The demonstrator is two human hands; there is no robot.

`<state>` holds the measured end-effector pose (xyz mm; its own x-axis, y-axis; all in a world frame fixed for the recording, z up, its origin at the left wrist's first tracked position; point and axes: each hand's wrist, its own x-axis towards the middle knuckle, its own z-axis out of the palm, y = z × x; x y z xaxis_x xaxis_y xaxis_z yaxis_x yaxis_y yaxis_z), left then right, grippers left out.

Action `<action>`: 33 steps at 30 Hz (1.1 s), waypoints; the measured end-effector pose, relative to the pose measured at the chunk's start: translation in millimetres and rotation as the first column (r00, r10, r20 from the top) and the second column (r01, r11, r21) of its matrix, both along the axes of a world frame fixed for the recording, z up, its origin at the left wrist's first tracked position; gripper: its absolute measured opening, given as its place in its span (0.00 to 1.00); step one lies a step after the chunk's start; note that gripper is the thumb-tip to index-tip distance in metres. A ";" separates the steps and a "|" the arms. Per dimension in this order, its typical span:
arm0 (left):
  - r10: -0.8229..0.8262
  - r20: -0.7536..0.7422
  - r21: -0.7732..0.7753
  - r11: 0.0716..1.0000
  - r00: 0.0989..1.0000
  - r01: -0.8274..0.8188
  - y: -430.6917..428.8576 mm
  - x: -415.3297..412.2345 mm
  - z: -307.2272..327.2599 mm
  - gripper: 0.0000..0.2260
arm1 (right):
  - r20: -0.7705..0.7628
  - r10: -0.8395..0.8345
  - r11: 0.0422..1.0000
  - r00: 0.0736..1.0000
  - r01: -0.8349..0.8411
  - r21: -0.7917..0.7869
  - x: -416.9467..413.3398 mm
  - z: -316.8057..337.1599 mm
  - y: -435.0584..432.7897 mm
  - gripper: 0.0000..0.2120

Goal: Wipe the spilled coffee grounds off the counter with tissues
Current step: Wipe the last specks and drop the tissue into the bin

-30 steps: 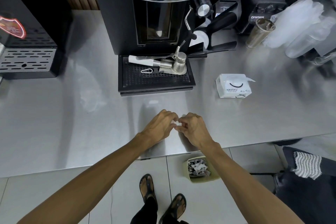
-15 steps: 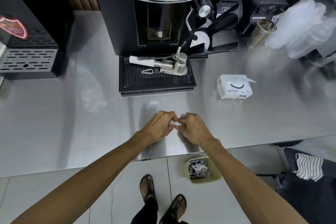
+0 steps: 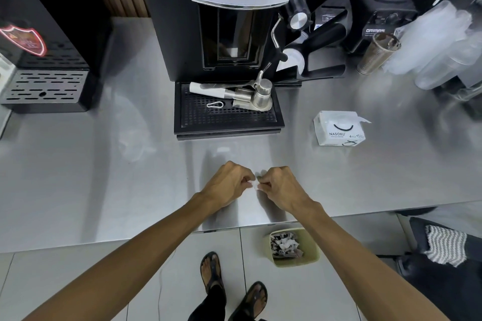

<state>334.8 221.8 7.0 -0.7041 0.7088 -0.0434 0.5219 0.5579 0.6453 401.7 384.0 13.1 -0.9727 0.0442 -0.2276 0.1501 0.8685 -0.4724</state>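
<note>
I observe both hands at lower centre of the frame, over the brushed stainless-steel table point(image 3: 91, 177), near its front edge. The left hand point(image 3: 227, 185) and right hand point(image 3: 280, 186) face each other, knuckles up. The fingers of each are curled tight, and between them they pinch a small crumpled scrap of white tissue point(image 3: 253, 184), most of it hidden.

To the right of centre a soft white plastic tissue pack point(image 3: 339, 129) lies on the table, a sheet tip protruding from its top. At upper centre stands a glossy black coffee machine point(image 3: 208, 21), its black perforated drip tray point(image 3: 224, 117) set before it. On the tiled floor below the table edge sits a pale green rectangular bin point(image 3: 294, 263) holding crumpled paper.
</note>
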 end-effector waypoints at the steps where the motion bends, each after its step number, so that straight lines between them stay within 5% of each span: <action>1: 0.002 0.011 0.000 1.000 1.000 -0.002 0.8 -0.8 0.1 0.09 | -0.001 -0.010 1.000 1.000 0.010 -0.007 -1.0 0.6 0.1 0.06; 18: -0.191 -0.154 -0.094 0.980 0.969 0.178 -0.7 -22.2 -11.1 0.12 | -0.156 0.128 0.966 0.979 -0.088 0.242 -3.4 2.0 -5.3 0.08; 24: -0.372 -0.065 -0.213 0.912 0.926 0.351 5.1 -41.5 8.3 0.12 | -0.022 0.104 0.983 0.994 -0.099 0.153 -7.9 8.5 -2.3 0.09; 33: -0.412 0.069 -0.180 0.890 0.908 0.418 23.3 -57.9 47.0 0.11 | 0.016 0.031 0.999 0.999 -0.031 -0.013 -11.8 47.1 17.8 0.12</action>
